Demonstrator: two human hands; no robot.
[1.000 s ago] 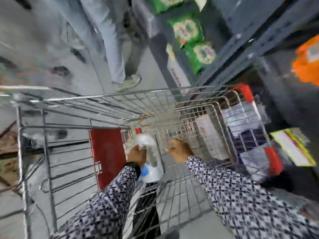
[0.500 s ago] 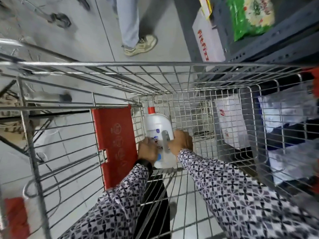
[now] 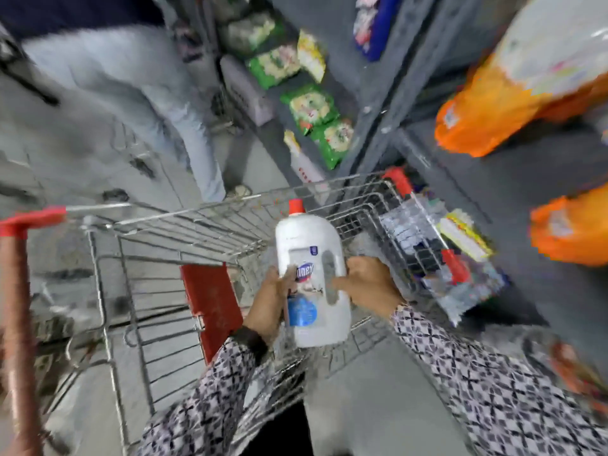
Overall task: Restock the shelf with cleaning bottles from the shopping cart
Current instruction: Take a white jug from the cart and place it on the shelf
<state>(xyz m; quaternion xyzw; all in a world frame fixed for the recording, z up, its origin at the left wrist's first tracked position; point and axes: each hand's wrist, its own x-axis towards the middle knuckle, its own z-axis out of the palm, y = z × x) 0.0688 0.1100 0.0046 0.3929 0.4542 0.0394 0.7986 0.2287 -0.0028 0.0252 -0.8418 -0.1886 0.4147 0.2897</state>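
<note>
Bottle label: the white bottle [image 3: 311, 274] reads "omex", first letter hidden by a thumb.
Other packs and shelf tags: too blurred to read.

Grey tiled floor [image 3: 108, 153] fills left and centre of frame, smeared by motion blur. Grey metal shelving upright [image 3: 391, 103] runs diagonally through upper centre. Green snack packets [image 3: 312, 105] on shelf left of upright. Orange packs [image 3: 487, 106] at upper right, another at right edge. Bystander's pale trouser leg [image 3: 194, 136] at upper left, shoe near frame centre. Light even, flat.
</note>
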